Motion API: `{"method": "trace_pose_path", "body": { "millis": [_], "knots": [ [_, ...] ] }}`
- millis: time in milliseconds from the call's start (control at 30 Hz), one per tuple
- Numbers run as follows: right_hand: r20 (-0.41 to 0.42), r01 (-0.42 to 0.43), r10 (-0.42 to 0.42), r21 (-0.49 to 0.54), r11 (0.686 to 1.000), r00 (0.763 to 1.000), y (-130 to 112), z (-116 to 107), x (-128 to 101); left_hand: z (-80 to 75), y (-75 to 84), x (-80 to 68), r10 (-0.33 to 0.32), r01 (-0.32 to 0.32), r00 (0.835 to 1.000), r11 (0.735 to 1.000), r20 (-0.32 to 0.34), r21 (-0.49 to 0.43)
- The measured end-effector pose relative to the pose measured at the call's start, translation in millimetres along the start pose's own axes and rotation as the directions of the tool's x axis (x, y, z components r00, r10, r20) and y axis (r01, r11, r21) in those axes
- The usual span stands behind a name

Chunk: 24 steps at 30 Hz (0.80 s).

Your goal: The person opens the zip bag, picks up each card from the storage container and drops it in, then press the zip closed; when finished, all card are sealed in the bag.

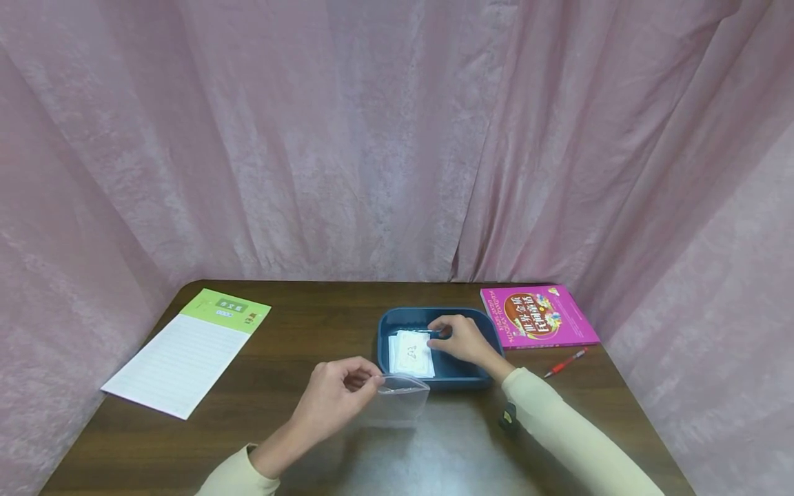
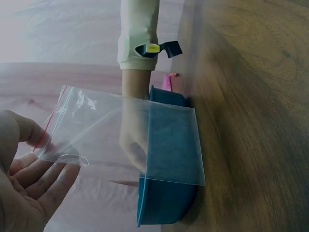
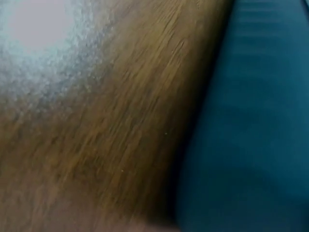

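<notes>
My left hand (image 1: 331,399) pinches the clear bag (image 1: 397,399) open near the tray (image 1: 397,318) so my right hand (image 1: 462,341), fingers curled on the cards (image 1: 412,353), has a short trip.

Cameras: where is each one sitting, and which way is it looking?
Head: on the person's head, looking forward and down at the table, both hands and sleeves.
Left wrist: on the left wrist, looking past the left hand and its clear bag to the blue tray and the other forearm.
Right wrist: on the right wrist, very close and blurry; tabletop and tray wall, no hand visible.
All three share the tray and tabletop.
</notes>
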State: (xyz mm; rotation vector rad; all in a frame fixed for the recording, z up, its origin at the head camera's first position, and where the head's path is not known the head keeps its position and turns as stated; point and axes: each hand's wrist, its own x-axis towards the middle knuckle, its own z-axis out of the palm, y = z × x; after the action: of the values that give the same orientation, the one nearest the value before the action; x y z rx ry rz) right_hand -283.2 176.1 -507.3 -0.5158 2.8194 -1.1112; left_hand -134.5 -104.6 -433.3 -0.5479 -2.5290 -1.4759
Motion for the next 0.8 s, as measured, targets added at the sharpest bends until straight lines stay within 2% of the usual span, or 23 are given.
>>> {"method": "trace_pose_path", "body": {
  "millis": [400,800],
  "knots": [
    [0.029,-0.052,0.053,-0.047,0.998,0.998,1.2,6.6,9.1,0.9,-1.6,2.0,-0.015,0.015,1.0,1.0,-0.005,-0.003],
    [0.049,-0.026,0.031,-0.099,0.995,0.998,0.8,9.6,9.6,3.1,-2.5,2.4,0.014,-0.014,1.0,1.0,0.005,-0.014]
  ]
}}
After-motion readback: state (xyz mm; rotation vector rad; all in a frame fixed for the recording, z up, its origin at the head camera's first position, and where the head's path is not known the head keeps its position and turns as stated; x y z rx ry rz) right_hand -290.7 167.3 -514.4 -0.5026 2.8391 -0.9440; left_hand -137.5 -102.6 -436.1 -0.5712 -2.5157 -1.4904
